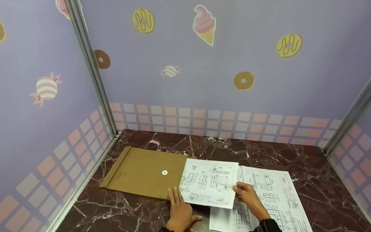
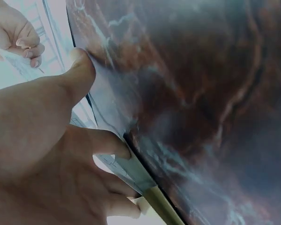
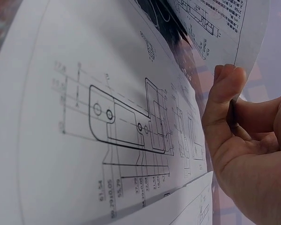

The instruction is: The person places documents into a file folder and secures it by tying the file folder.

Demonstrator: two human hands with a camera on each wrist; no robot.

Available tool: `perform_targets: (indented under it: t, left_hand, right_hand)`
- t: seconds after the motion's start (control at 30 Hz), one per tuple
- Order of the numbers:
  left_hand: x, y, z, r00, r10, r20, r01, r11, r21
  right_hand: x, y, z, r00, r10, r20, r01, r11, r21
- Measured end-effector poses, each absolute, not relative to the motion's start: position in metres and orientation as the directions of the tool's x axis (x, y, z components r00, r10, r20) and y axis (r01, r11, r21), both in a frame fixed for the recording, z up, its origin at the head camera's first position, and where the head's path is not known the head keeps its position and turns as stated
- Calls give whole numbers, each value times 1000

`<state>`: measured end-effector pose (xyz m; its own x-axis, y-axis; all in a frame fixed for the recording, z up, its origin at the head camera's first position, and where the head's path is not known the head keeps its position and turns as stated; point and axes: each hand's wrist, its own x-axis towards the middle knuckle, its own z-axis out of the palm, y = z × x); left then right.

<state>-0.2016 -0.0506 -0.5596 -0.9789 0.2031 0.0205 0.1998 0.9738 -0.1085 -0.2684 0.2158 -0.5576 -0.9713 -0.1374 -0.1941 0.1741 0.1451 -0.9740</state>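
A brown paper document envelope [image 1: 147,167] with a white round button lies flat on the left. At its right end is a sheet with technical drawings [image 1: 209,180], its left edge meeting the envelope. My right hand [image 1: 250,197] pinches this sheet by its right edge between thumb and fingers; in the right wrist view the held edge is raised and bent. My left hand [image 1: 180,211] rests with straight fingers where envelope and sheet meet, thumb spread away. From the left wrist view, its fingers [image 2: 110,140] lie along the near edge of the paper.
More drawing sheets [image 1: 288,206] lie on the right, partly under my right forearm. The dark red marbled tabletop [image 1: 108,209] carries everything. Patterned purple walls [image 1: 179,96] with metal corner posts [image 1: 92,64] enclose the back and sides.
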Motion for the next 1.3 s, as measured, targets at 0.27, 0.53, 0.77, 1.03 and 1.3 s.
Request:
perform_targets:
  t: [0.27, 0.53, 0.77, 1.03, 1.3]
  left_hand:
    - [-199, -53, -555, -980, 196, 16, 195, 980, -42]
    - [-203, -54, -550, -981, 193, 33, 190, 979, -73]
    - [-203, -53, -556, -985, 161, 65, 152, 980, -126]
    - [-203, -52, -560, -982, 146, 117, 131, 983, -127]
    - [-202, -50, -558, -984, 131, 121, 115, 984, -133]
  right_hand:
    - [-268, 215, -557, -974, -113, -197, 178, 164, -970]
    - [-272, 213, -553, -972, -153, -176, 152, 158, -976]
    - [-272, 208, -553, -974, -140, -177, 155, 151, -976]
    - [-275, 202, -555, -975, -135, -176, 158, 137, -978]
    - [-277, 199, -555, -976, -140, -167, 149, 131, -980]
